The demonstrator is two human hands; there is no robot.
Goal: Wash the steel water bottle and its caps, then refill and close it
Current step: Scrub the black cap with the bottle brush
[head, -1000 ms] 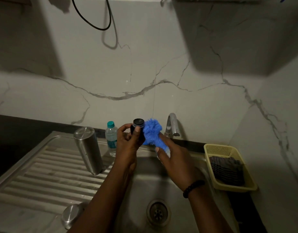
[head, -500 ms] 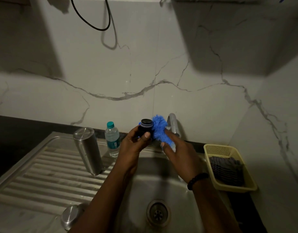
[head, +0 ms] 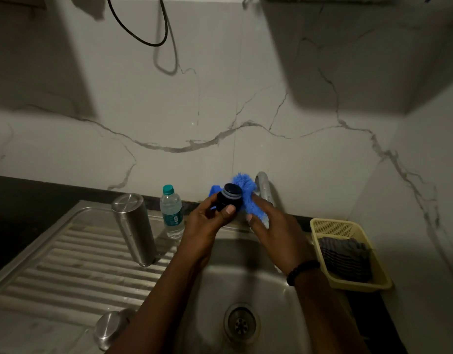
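Both hands have drifted to the right along the back of the sink over the past second, bringing the cap and scrubber up against the tap. A person's left hand (head: 207, 221) grips a dark inner cap (head: 229, 198) over the steel sink (head: 248, 282), fingers and thumb curled round its body; the cap's short axis tilts upward and toward the camera, its round, grey-ringed end face in plain view. Right hand (head: 274, 236) pinches a fluffy blue scrubber (head: 246, 195), pressed against the cap's right side, with a bit of blue showing behind the cap on the left. Just behind the scrubber rises the curved tap (head: 265, 186).

On the ribbed drainboard (head: 75, 267) to the left, the steel water bottle (head: 134, 228) stands upright, long axis vertical, closed flat end up. A steel outer cap (head: 109, 328) lies at the drainboard's near edge. A small plastic bottle (head: 171, 212) with a teal top stands between the steel bottle and the hands. Right of the sink, a yellow basket (head: 330, 227) holds a striped cloth (head: 345, 261).
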